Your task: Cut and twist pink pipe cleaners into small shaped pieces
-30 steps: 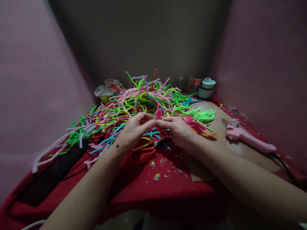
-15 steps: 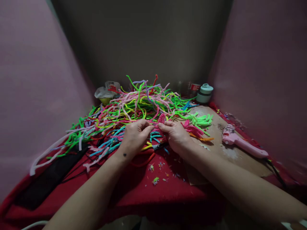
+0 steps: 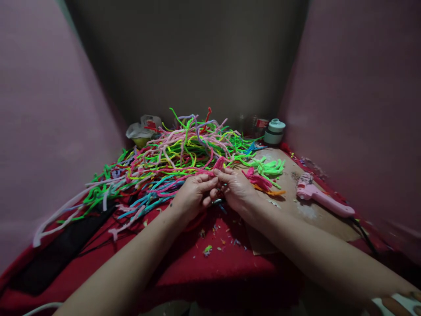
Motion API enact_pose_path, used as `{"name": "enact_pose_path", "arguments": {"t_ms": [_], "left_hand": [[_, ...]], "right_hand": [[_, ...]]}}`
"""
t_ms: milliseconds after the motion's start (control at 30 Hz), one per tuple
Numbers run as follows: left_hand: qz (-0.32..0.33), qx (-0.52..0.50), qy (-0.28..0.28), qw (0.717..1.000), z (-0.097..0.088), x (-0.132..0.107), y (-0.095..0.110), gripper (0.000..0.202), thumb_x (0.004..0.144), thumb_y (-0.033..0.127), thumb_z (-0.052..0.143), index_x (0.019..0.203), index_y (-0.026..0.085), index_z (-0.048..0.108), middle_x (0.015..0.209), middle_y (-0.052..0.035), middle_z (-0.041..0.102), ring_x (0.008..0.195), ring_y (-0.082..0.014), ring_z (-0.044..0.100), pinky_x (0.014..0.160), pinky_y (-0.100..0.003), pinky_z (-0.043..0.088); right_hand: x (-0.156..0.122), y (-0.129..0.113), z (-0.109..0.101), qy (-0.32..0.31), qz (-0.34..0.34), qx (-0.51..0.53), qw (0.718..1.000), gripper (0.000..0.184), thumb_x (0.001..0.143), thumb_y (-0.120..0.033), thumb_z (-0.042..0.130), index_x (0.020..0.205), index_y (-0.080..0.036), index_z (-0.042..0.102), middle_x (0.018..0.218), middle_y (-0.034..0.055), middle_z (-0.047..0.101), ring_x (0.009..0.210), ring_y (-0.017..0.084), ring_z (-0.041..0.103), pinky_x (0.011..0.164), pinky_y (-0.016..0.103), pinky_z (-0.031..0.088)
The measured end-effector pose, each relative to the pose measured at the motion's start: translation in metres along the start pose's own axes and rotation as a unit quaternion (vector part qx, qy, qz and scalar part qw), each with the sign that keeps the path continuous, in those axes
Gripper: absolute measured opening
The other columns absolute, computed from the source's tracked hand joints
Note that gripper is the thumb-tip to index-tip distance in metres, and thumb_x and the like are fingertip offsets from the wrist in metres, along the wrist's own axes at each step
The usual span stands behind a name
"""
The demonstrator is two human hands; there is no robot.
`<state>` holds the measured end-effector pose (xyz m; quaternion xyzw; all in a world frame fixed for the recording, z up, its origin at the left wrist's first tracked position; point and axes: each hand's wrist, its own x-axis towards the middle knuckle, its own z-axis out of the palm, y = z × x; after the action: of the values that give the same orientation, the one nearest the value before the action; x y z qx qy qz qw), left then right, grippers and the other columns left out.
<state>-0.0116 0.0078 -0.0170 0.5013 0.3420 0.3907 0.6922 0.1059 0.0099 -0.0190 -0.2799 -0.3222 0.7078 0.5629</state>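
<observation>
Both hands meet over the front of a heap of coloured pipe cleaners (image 3: 184, 145). Between the fingertips of my right hand (image 3: 237, 188) is a bent pink pipe cleaner (image 3: 219, 163), its looped end standing up above the thumb. My left hand (image 3: 197, 193) is closed, its fingertips pinched against those of the right at the lower part of the same piece, which the fingers mostly hide. Just right of my right hand lies a bundle of folded pink pipe cleaners (image 3: 258, 179), with a bright green bundle (image 3: 271, 166) behind it.
A pink hot glue gun (image 3: 322, 197) lies on a sheet of cardboard (image 3: 289, 215) at the right. Behind stand a pale green lidded jar (image 3: 275, 131) and a plastic bag (image 3: 140, 131). Colourful clippings (image 3: 208, 250) dot the red cloth (image 3: 230, 272); a black strip (image 3: 62, 250) lies left.
My left hand has moved right and turned, so its fingertips now meet those of my right hand. The whole view has shifted slightly.
</observation>
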Motion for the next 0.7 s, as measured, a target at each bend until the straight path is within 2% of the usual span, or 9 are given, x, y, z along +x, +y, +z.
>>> {"name": "enact_pose_path", "arguments": {"t_ms": [133,300,367,433,500,533,567,633,700], "left_hand": [[-0.056,-0.016,-0.051,0.997,-0.004,-0.001,0.003,0.021,0.075,0.033,0.062,0.073,0.016,0.05,0.038,0.0073,0.045,0.024,-0.0012,0.021,0.03,-0.016,0.012],[-0.073,0.032,-0.039,0.996,-0.005,-0.003,0.005,0.026,0.071,0.036,0.065,0.07,0.016,0.048,0.042,0.0062,0.047,0.027,-0.0013,0.025,0.031,-0.016,0.014],[-0.07,0.09,-0.038,0.993,-0.006,-0.005,0.007,0.025,0.071,0.037,0.065,0.069,0.016,0.051,0.044,0.0048,0.049,0.029,-0.0021,0.028,0.031,-0.016,0.016],[-0.083,0.204,-0.044,0.975,-0.011,-0.007,0.011,0.022,0.07,0.035,0.064,0.066,0.015,0.055,0.044,0.0025,0.052,0.028,-0.0041,0.033,0.03,-0.017,0.019],[-0.086,0.314,-0.015,0.945,-0.018,-0.009,0.02,0.02,0.067,0.031,0.064,0.06,0.014,0.057,0.043,0.0015,0.053,0.029,-0.0061,0.038,0.031,-0.017,0.022],[-0.055,0.339,0.039,0.938,-0.022,-0.009,0.025,0.019,0.066,0.029,0.064,0.058,0.014,0.057,0.042,0.0025,0.052,0.03,-0.0059,0.038,0.032,-0.017,0.024],[-0.022,0.333,0.088,0.939,-0.025,-0.01,0.029,0.019,0.067,0.03,0.064,0.059,0.014,0.058,0.044,0.0026,0.053,0.032,-0.0052,0.038,0.033,-0.017,0.024],[0.072,0.257,0.167,0.949,-0.03,-0.011,0.037,0.019,0.069,0.033,0.064,0.067,0.014,0.061,0.048,0.0039,0.053,0.035,-0.0036,0.036,0.036,-0.016,0.024],[0.104,0.19,0.159,0.963,-0.031,-0.012,0.041,0.023,0.067,0.032,0.067,0.082,0.014,0.065,0.051,0.0047,0.051,0.039,-0.0036,0.037,0.038,-0.016,0.025]], "right_hand": [[-0.001,0.001,-0.001,0.016,-0.048,-0.047,0.998,0.027,0.052,-0.027,0.077,0.063,-0.015,0.056,0.056,-0.0026,0.059,0.049,0.01,0.053,0.049,0.024,0.043],[0.002,0.003,-0.002,0.023,-0.053,-0.085,0.995,0.025,0.056,-0.029,0.074,0.067,-0.014,0.057,0.057,-0.0028,0.058,0.051,0.01,0.053,0.05,0.023,0.041],[0.004,0.0,-0.003,0.037,-0.063,-0.104,0.992,0.025,0.057,-0.03,0.074,0.068,-0.014,0.059,0.056,-0.0031,0.058,0.049,0.01,0.051,0.048,0.023,0.038],[0.007,-0.006,-0.004,0.06,-0.098,-0.117,0.986,0.024,0.057,-0.031,0.074,0.067,-0.014,0.06,0.055,-0.0034,0.057,0.048,0.008,0.049,0.049,0.022,0.037],[0.008,-0.013,-0.004,0.07,-0.115,-0.12,0.984,0.025,0.056,-0.032,0.075,0.067,-0.013,0.062,0.057,-0.0021,0.06,0.05,0.008,0.05,0.051,0.022,0.037],[0.008,-0.016,-0.004,0.061,-0.11,-0.139,0.982,0.026,0.056,-0.033,0.075,0.064,-0.013,0.061,0.055,-0.0016,0.059,0.049,0.008,0.049,0.051,0.023,0.037],[0.008,-0.018,-0.004,0.045,-0.101,-0.154,0.982,0.026,0.056,-0.034,0.075,0.061,-0.013,0.061,0.054,-0.0014,0.059,0.048,0.008,0.048,0.051,0.023,0.036],[0.005,-0.019,-0.003,0.012,-0.073,-0.182,0.981,0.026,0.056,-0.033,0.076,0.056,-0.012,0.06,0.051,-0.0014,0.057,0.047,0.007,0.046,0.052,0.024,0.035],[0.001,-0.016,-0.002,-0.005,-0.043,-0.19,0.981,0.025,0.055,-0.031,0.076,0.055,-0.012,0.06,0.049,-0.0018,0.056,0.046,0.007,0.045,0.051,0.024,0.034]]}}
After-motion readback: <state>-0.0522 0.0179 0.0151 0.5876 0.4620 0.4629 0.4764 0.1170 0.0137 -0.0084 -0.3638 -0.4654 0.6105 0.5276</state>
